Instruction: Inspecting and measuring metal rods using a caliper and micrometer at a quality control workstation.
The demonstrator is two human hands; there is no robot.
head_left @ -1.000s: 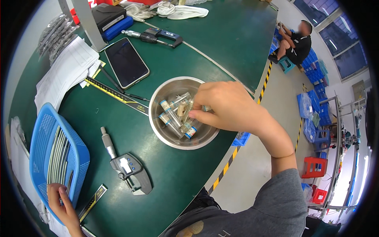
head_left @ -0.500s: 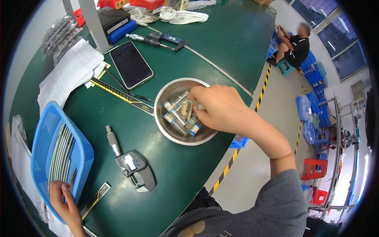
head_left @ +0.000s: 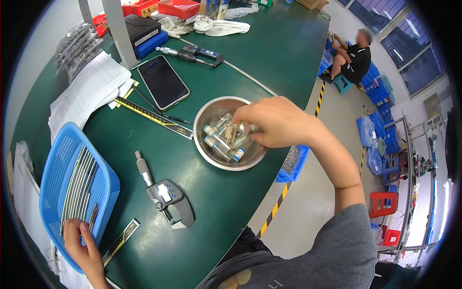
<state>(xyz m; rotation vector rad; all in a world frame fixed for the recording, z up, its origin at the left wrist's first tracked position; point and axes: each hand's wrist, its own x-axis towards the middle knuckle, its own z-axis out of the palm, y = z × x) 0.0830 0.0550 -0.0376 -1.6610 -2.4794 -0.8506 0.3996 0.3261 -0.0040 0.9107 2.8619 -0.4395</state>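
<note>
A round steel bowl (head_left: 208,156) holds several small glass vials (head_left: 223,139) with blue-and-white bands at their ends. My right hand (head_left: 279,123) reaches over its right rim, index finger and thumb apart among the vials; the other fingers are mostly hidden, and no vial is plainly gripped. At lower left, my left hand (head_left: 84,245) lies over the near end of a blue perforated basket (head_left: 107,185), thumb apart from the fingers. Its fingertips touch or nearly touch the ends of thin metal rods (head_left: 79,180) lying lengthwise inside. Between basket and bowl rests a digital micrometer (head_left: 166,192).
Beyond the bowl lie a phone (head_left: 163,82), a yellow-and-black ruler (head_left: 154,118), a second micrometer (head_left: 197,55) and white gloves (head_left: 221,26). Papers (head_left: 91,84) cover the left side. A blue bin (head_left: 293,164) stands past the table's right edge. A person (head_left: 353,60) sits at far right.
The view has shifted slightly. My right hand has moved a little to the right within the bowl, its thumb farther from the index finger. My left hand stays at the basket.
</note>
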